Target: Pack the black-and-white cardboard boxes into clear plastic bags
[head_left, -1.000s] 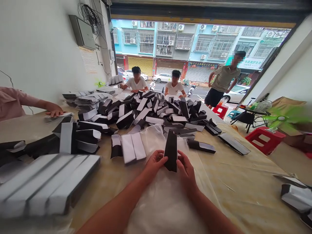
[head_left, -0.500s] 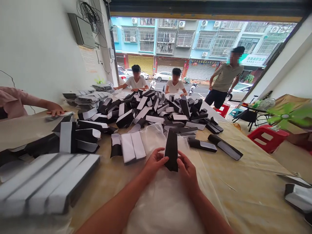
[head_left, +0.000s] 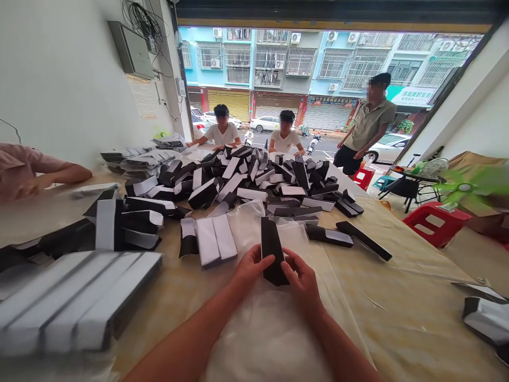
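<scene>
Between my two hands is a long black cardboard box (head_left: 272,244), held upright and tilted a little to the left. My left hand (head_left: 254,265) grips its left edge, with the thumb across the front. On the other side my right hand (head_left: 299,268) pinches the lower right edge with thumb and fingers. Clear plastic bags (head_left: 254,323) lie under my forearms and behind the box. Just left of my hands, two white boxes (head_left: 217,240) lie side by side, with a black and white piece (head_left: 188,237) against them.
A large heap of black and white boxes (head_left: 246,180) covers the table's far half. White boxes in a row (head_left: 75,297) lie at the near left. Two people sit across the table; another person (head_left: 22,170) is at the left, and one stands right. Red stool (head_left: 435,223) at right.
The box in my hands has shifted slightly left and tilted. The person at the left has drawn a hand back from the packet. The standing person has turned and moved an arm.
</scene>
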